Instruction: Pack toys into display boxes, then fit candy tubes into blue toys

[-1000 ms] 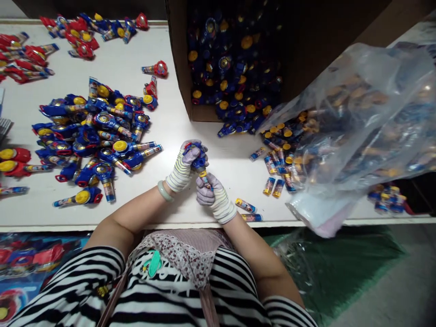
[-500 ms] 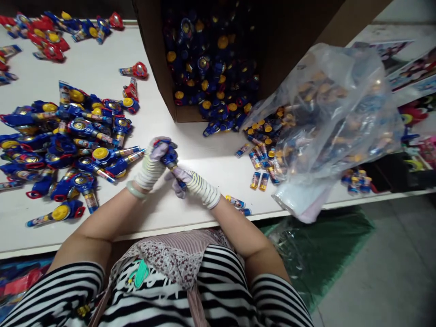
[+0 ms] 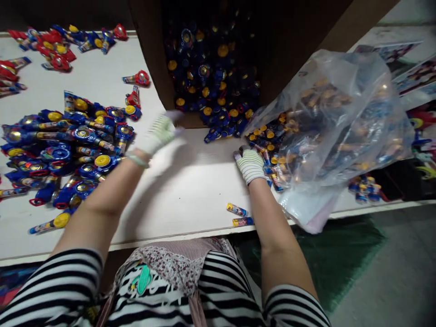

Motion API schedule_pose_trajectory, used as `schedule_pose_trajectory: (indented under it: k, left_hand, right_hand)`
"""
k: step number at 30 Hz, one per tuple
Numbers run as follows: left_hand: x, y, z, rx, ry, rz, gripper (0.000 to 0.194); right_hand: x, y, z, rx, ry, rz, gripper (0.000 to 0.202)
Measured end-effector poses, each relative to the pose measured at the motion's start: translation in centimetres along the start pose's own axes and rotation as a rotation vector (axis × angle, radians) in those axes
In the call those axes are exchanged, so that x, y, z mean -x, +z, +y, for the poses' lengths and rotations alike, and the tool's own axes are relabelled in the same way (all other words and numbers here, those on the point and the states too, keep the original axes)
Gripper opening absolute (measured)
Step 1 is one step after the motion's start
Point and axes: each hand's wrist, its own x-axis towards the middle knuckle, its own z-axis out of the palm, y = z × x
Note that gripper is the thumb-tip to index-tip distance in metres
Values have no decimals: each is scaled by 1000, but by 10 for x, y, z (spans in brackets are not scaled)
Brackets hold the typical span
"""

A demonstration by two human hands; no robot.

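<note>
My left hand (image 3: 162, 131), in a striped knit glove and smeared by motion, is in the air beside the near left corner of the cardboard box (image 3: 190, 121). Its thumb and fingers are apart, and nothing shows between them. At the left edge of the tube pile, my gloved right hand (image 3: 250, 164) has its fingers bent down. They cover whatever lies under them. Small blue printed tubes with yellow ends (image 3: 270, 135) lie around that hand, some spilling from a clear plastic bag (image 3: 340, 118). Blue toys with yellow discs (image 3: 220, 116) fill the box.
A heap of blue stick-handled toys (image 3: 83, 132) covers the table's left side. Red toys (image 3: 57, 62) lie behind it. Two loose tubes (image 3: 237, 209) rest near the front edge. A small tube cluster (image 3: 364, 188) is at right. The white table (image 3: 194, 200) ends before my apron.
The blue toy that both hands held is out of them. My left hand has moved up toward the box, and my right hand has moved right to the tubes.
</note>
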Motion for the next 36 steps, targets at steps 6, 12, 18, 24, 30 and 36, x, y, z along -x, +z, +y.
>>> schedule_pose_trajectory:
  k: [6, 12, 18, 24, 30, 36]
  left_hand:
    - [-15, 161, -16, -185, -252, -414, 60]
    - [39, 120, -19, -2, -376, -329, 39]
    - [104, 75, 8, 1066, -569, 36, 57]
    - [121, 74, 21, 989, -492, 95, 59]
    - [131, 60, 26, 974, -475, -68, 54]
    - [129, 57, 28, 776, -437, 62, 53]
  right_hand:
    - [27, 12, -20, 58, -166, -12, 49]
    - [63, 29, -11, -305, -367, -83, 41]
    - [99, 39, -51, -585, -446, -116, 41]
    - [112, 28, -67, -413, -431, -82, 41]
    - [124, 52, -68, -1243, -342, -611, 62]
    - [121, 40, -71, -1169, -214, -455, 48]
